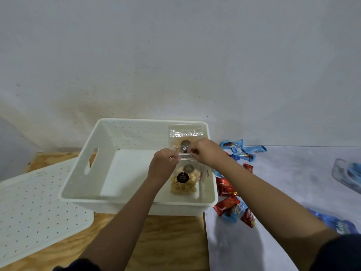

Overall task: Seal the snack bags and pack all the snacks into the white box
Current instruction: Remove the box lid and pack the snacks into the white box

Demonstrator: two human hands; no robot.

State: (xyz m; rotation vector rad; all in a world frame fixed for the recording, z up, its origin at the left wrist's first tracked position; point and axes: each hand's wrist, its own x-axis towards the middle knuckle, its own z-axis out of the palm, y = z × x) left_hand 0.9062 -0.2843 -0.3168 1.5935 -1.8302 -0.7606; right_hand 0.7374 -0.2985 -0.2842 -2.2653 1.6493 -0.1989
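Note:
A white perforated box (109,198) stands on the wooden table. Over its right half I hold a clear zip bag of golden snacks (183,184) with a round black label. My left hand (164,163) pinches the left end of the bag's zip strip and my right hand (205,151) pinches the right end. A second clear snack bag (185,133) leans upright against the box's far right wall. Red wrapped snacks (226,204) and blue wrapped snacks (242,149) lie on the grey surface right of the box.
The box's white perforated lid (35,210) lies flat to the left on the wood. A clear container with blue contents (347,175) sits at the far right edge. More blue packets (336,222) lie near my right forearm. A pale wall rises behind.

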